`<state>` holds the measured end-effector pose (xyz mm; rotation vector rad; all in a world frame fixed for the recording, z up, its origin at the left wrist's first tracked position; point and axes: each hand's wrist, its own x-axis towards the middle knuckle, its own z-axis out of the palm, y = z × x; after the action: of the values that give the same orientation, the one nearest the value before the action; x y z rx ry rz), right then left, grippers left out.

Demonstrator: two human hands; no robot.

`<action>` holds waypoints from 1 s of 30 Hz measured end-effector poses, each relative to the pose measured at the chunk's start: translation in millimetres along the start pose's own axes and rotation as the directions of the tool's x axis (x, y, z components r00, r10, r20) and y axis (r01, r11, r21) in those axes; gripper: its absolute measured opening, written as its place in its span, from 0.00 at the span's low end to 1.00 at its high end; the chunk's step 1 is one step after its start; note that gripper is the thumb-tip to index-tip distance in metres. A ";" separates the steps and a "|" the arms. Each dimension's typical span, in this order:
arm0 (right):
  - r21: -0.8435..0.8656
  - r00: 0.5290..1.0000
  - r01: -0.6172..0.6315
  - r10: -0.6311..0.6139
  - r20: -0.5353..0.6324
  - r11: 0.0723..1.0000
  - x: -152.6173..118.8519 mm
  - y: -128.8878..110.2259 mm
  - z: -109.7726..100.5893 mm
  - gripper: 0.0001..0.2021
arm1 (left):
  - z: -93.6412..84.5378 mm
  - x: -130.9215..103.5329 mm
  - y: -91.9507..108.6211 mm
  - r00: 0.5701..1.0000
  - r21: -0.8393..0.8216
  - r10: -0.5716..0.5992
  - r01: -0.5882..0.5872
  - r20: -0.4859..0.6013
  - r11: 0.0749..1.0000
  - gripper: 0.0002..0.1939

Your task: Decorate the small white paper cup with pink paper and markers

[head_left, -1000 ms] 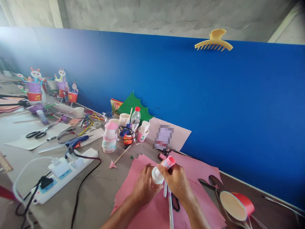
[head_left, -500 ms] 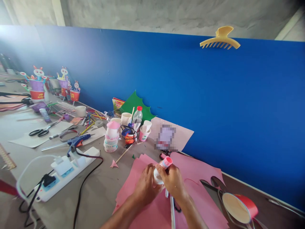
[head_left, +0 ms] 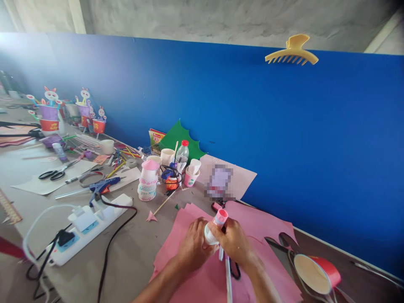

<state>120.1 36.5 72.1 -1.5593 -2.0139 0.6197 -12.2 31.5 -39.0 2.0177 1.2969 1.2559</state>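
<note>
My left hand (head_left: 193, 246) is curled around a small white paper cup (head_left: 209, 235), low over the pink paper sheets. Pressed close against it, my right hand (head_left: 236, 243) grips a tube that looks like a glue stick (head_left: 221, 216), its round pink end pointing up and away from me. The tube's lower part and most of the cup are hidden by my fingers, so I cannot tell whether the two touch. Beneath the hands lie pink paper (head_left: 176, 248), a narrow white strip (head_left: 228, 282) and a black loop (head_left: 235, 271), perhaps a scissors handle.
At left is a white power strip (head_left: 91, 227) with cables, near a blue glue gun (head_left: 105, 184) and scissors (head_left: 57, 172). Stacked decorated cups (head_left: 147, 185) and a bottle (head_left: 182, 153) stand ahead. A red cup (head_left: 328, 271) lies right, below the blue partition (head_left: 315, 139).
The pink-ended tube has tipped slightly, its end moving a little down and left. My right hand has shifted a bit with it; my left hand stays almost still.
</note>
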 end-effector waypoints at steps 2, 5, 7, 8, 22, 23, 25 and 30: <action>-0.041 0.998 0.037 -0.035 0.057 0.998 -1.5 -3.1 -9.0 0.14 | -0.8 -0.1 0.3 0.999 0.025 0.014 -0.015 0.050 1.000 0.26; -0.118 0.993 0.083 -0.073 0.088 0.990 -4.2 -5.4 -21.5 0.14 | -2.7 0.8 2.8 0.995 0.037 -0.014 0.010 0.103 0.999 0.24; -0.132 0.994 0.098 -0.090 0.068 0.986 -5.4 -5.3 -27.6 0.15 | -3.0 1.6 4.3 0.992 0.041 -0.063 0.059 0.107 0.997 0.23; -0.110 0.994 0.105 -0.102 0.037 0.988 -5.6 -4.9 -29.6 0.14 | -2.8 1.9 4.8 0.991 0.044 -0.089 0.085 0.101 0.995 0.22; 0.049 0.988 0.149 -0.151 0.028 0.988 0.6 -7.3 -3.9 0.11 | -0.2 1.8 -1.9 0.998 0.057 -0.015 0.012 0.065 0.998 0.18; 0.020 0.986 0.158 -0.159 0.046 0.987 0.2 -8.8 -5.8 0.12 | -1.0 1.8 -1.3 0.997 0.058 -0.014 0.010 0.072 0.998 0.19; -0.057 0.979 0.190 -0.186 0.080 0.980 -1.0 -11.0 -11.0 0.12 | -2.6 1.7 0.3 0.997 0.062 -0.003 -0.002 0.082 0.998 0.20; -0.205 0.974 0.209 -0.186 0.128 0.956 -6.2 -7.9 -29.5 0.12 | -4.7 2.5 4.2 0.993 0.063 -0.054 0.047 0.107 0.997 0.16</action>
<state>134.5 30.0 98.9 -1.4438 -2.3515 0.4241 -13.8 31.2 -32.4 2.0510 1.3399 1.0810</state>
